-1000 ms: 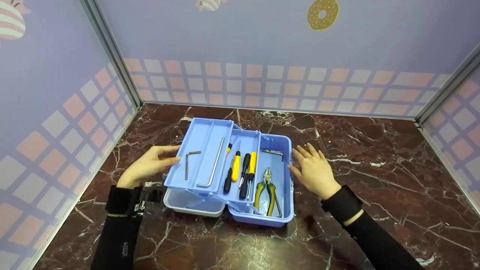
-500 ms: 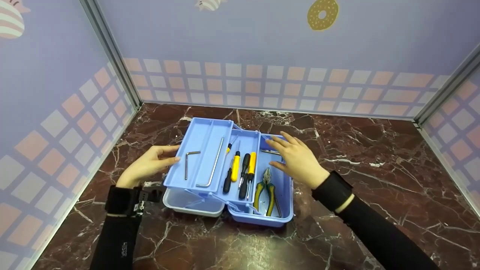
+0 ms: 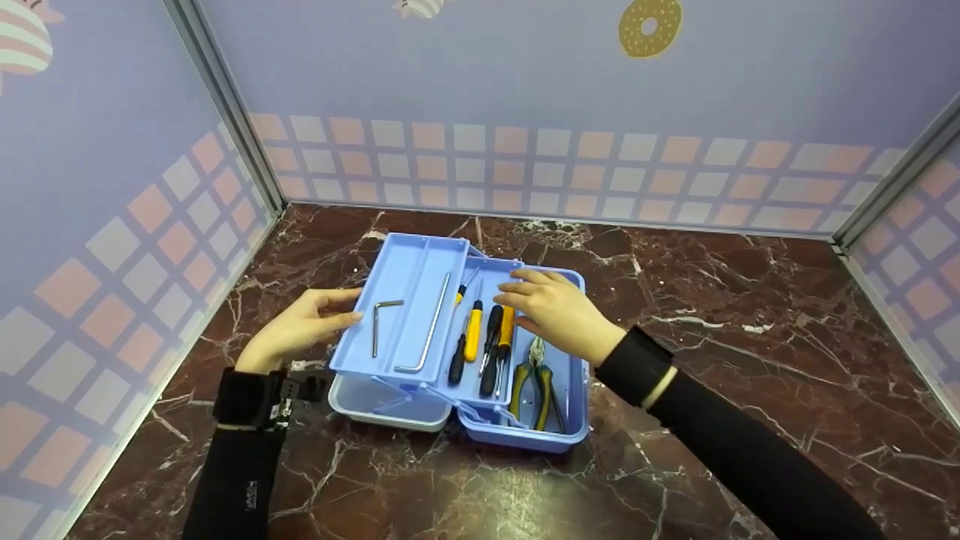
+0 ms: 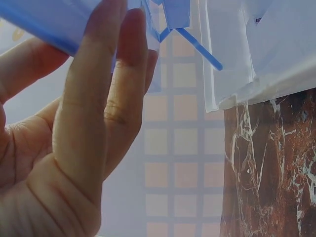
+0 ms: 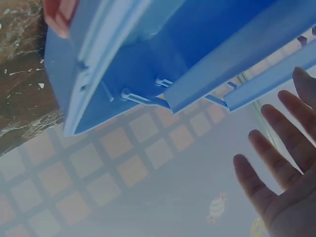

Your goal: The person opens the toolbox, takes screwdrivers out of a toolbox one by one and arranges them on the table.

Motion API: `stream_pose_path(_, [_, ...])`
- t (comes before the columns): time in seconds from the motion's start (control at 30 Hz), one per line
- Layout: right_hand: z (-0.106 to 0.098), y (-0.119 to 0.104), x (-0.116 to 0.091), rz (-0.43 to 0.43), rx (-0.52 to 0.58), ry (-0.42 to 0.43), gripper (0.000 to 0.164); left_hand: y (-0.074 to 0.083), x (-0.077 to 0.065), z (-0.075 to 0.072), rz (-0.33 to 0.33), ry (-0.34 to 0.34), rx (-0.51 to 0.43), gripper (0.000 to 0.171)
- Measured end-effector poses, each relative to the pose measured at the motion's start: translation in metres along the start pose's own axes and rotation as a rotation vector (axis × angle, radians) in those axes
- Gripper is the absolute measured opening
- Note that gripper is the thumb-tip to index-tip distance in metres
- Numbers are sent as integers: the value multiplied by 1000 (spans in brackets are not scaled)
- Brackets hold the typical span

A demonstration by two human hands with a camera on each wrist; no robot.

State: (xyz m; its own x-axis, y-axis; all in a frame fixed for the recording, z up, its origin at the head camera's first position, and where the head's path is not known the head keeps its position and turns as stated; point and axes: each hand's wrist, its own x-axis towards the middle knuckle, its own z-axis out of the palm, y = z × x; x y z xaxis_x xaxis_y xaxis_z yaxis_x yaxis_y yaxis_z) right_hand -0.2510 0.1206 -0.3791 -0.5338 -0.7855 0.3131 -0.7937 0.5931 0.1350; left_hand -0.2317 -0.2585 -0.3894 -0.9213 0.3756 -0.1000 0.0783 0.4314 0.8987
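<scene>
The left hand (image 3: 304,326) pinches the left edge of the upper tray (image 3: 401,277), thumb on the near side and fingers farther along the same edge. The right hand (image 3: 559,311) is held above the right part of the toolbox (image 3: 525,441), fingers extended and spread apart in the right wrist view, with nothing visible in its grasp. Its fingertips lie over the right edge of the middle tray (image 3: 491,279), at the far end of a yellow-handled screwdriver (image 3: 506,330); contact cannot be determined.

The upper tray has two lengthwise compartments. A short hex key (image 3: 375,330) lies in the left one and a long hex key (image 3: 435,321) in the right one. The middle tray, to the right and lower, contains several yellow-handled and black-handled screwdrivers (image 3: 456,364). The deep bin (image 3: 576,375) forms the right side of the toolbox. Pliers (image 3: 535,369) with green and yellow handles lie inside it, jaws toward the far side; a thin dark rod (image 3: 557,412) lies just right of them.

A pale shell (image 3: 390,421) is located beneath the upper tray. The opened toolbox stands on a dark red, white-veined surface (image 3: 480,495), with patterned panels (image 3: 525,75) at left, right and far side.
</scene>
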Motion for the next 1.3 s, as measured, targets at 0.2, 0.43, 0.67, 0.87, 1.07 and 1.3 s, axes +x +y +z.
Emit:
stream_pose_path(0.2, [7,-2,10,-116,-62,49,29,-1,1,1,8,-7,-10,55])
stream_pose_path(0.43, [15,-1,19,-205,-77,82,19,0,-1,0,2,-15,-43,55])
stream_pose_path(0.67, [20,1,25,-254,-134,41,22,0,0,0,8,-17,-46,55])
stream_pose_path(0.87, [23,2,30,-289,-133,28,24,0,-1,0,8,-19,-57,56])
stream_pose_path(1.07, [24,-3,35,-309,-208,23,26,0,-1,0,5,-5,-34,57])
stream_pose_path(1.3, [28,-6,37,-311,-231,12,28,0,0,0,9,-13,-26,56])
